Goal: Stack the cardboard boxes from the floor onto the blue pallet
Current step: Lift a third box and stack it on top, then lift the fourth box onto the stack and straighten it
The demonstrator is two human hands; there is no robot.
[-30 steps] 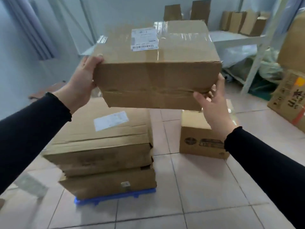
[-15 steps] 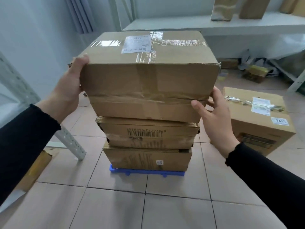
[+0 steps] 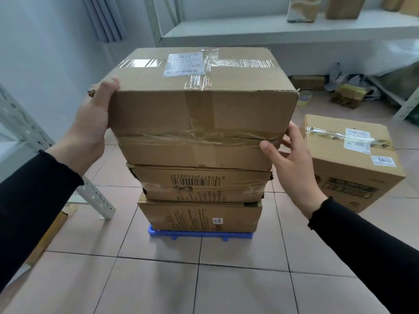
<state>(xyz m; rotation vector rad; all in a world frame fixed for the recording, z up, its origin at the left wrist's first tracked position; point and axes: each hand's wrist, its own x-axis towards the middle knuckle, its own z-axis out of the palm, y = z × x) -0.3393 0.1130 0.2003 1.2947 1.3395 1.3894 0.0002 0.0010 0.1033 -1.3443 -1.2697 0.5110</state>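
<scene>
A large taped cardboard box (image 3: 204, 109) with a white label on top rests on a stack of two flatter boxes: a middle box (image 3: 199, 182) with a barcode and a bottom box (image 3: 199, 215). The stack stands on the blue pallet (image 3: 199, 234), of which only the front edge shows. My left hand (image 3: 93, 123) presses the top box's left side, thumb over its upper corner. My right hand (image 3: 292, 164) touches its lower right corner with fingers spread. Another cardboard box (image 3: 353, 164) stands on the floor tiles to the right.
A perforated white metal rack post (image 3: 90, 193) slants to the floor at left. A white shelf (image 3: 272, 30) with upright boxes runs along the back wall. Small boxes and bags (image 3: 347, 96) lie under it at right. Tiled floor lies in front.
The view swung round to face the stack head-on. The held box has come down from the air onto the two stacked boxes, and my right hand has slid to its corner.
</scene>
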